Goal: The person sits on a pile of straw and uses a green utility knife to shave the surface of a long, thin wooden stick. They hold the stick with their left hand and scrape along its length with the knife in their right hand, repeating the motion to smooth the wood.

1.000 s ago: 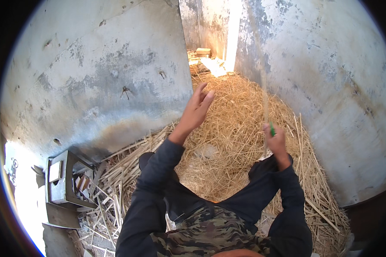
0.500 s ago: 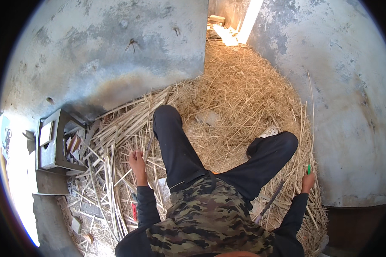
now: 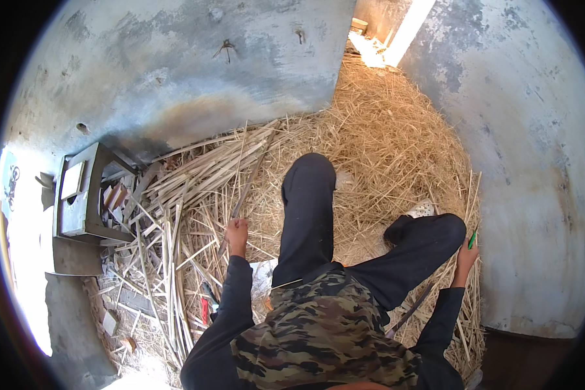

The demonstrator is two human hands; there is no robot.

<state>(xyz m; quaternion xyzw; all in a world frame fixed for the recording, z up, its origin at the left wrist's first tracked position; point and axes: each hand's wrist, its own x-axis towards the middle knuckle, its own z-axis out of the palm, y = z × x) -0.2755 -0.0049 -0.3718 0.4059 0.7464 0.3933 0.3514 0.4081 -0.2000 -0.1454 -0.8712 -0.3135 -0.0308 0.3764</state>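
Observation:
My left hand (image 3: 238, 236) is raised over the split sticks on the left, its fingers curled closed. A long dark strip (image 3: 246, 195) runs right beside it; whether the fingers grip the strip or something else is unclear. At the far right, next to the wall, my right hand (image 3: 465, 259) is closed around a slim green tool (image 3: 472, 238). Only its bright green part shows; the rest is hidden by the hand. Pale split sticks (image 3: 208, 172) lie in a loose pile to the left of my knees.
Straw (image 3: 396, 130) covers the floor between two grey walls (image 3: 175, 58). A wooden box frame (image 3: 88, 188) with scraps inside stands at the left. A red-handled tool (image 3: 205, 311) lies beside my left forearm. Another dark strip (image 3: 413, 309) lies near my right thigh.
My left hand has moved right and its fingers have curled in more. My right hand has shifted slightly up, still with the green tool, which now tilts. My left knee has swung right; the view has shifted.

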